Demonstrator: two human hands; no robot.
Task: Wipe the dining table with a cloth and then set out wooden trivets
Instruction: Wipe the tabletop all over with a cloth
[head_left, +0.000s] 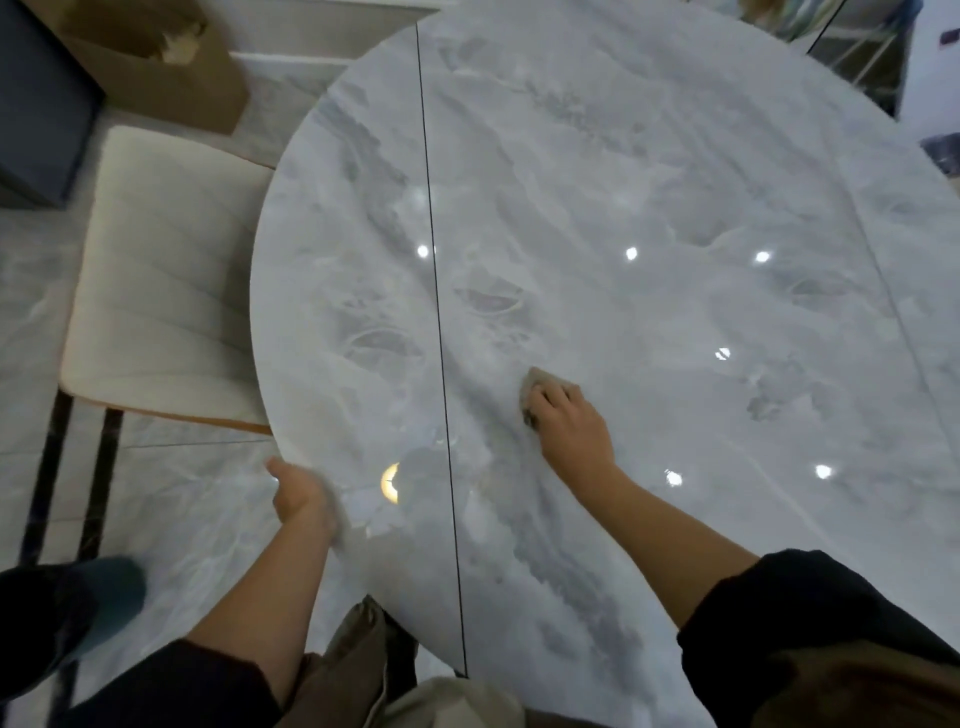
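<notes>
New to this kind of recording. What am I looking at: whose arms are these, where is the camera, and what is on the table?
No machine here: a person wears a camera on the head, which looks down at their own arms. The right hand holds a small beige cloth against the rounded grey marble table, wiping it. The left hand is at the table's near edge, too blurred to tell how its fingers lie. A cream chair stands beside the table. No trivets are in view.

Beige cloth (536, 383) (crumpled) lies on the glossy grey marble table (623, 156).
</notes>
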